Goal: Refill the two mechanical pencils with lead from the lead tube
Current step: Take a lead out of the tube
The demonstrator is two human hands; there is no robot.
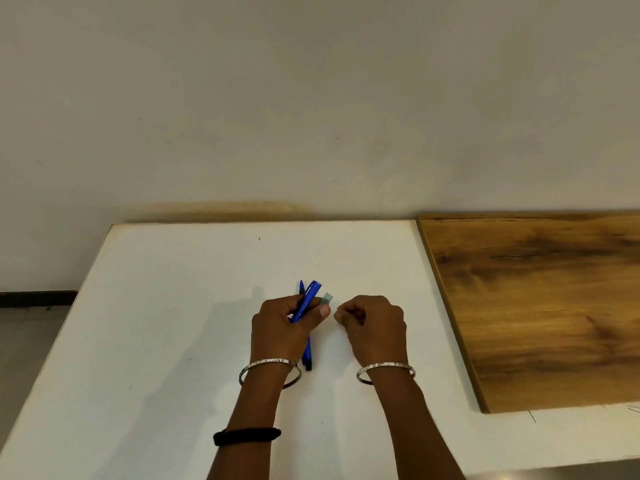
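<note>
While my left hand (277,323) is gripping two slim blue plastic mechanical pencils (306,303) over the matte white table (173,306), its thumb is pinching a small translucent greenish lead tube (327,299) beside them; my right hand (374,323) is curling nearby, fingertips pressed together, whether on anything I cannot tell

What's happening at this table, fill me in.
A person's left hand grips a blue pencil and a small lead tube over the white table. A second blue pencil runs under that hand. The right hand is curled beside the tube; whether it pinches anything is unclear.
</note>
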